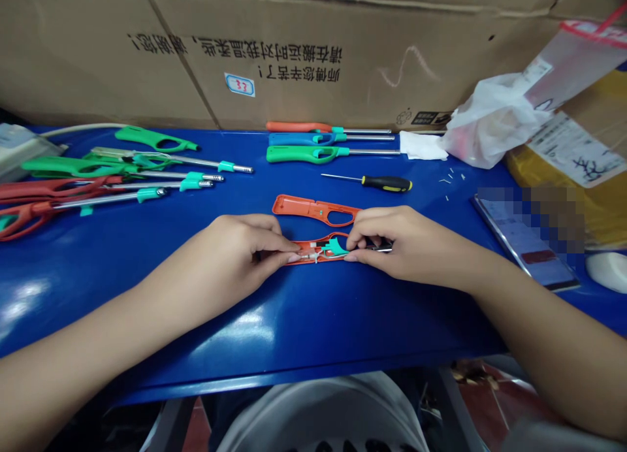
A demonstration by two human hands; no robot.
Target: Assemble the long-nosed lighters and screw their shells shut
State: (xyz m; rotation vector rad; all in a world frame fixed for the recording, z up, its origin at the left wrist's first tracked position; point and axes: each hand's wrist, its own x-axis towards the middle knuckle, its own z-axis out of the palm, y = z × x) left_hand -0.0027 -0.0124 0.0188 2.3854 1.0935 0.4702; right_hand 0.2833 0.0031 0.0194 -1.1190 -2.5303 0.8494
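An opened orange lighter half-shell [321, 247] lies on the blue table [294, 321] between my hands, with a teal trigger piece [335, 246] and small parts inside. My left hand [245, 246] pinches its left end with closed fingers. My right hand [396, 240] grips its right end, fingers curled over the teal piece and a metal tube. The matching orange cover half [313, 209] rests just behind, untouched.
A black-and-yellow screwdriver [377, 182] lies behind the cover. Three assembled long lighters [313, 140] lie at the back centre, several green and red ones [98, 174] at the left. A phone [529, 240], small screws [450, 177], plastic bags [494, 122] and cardboard boxes [294, 47] stand right and behind.
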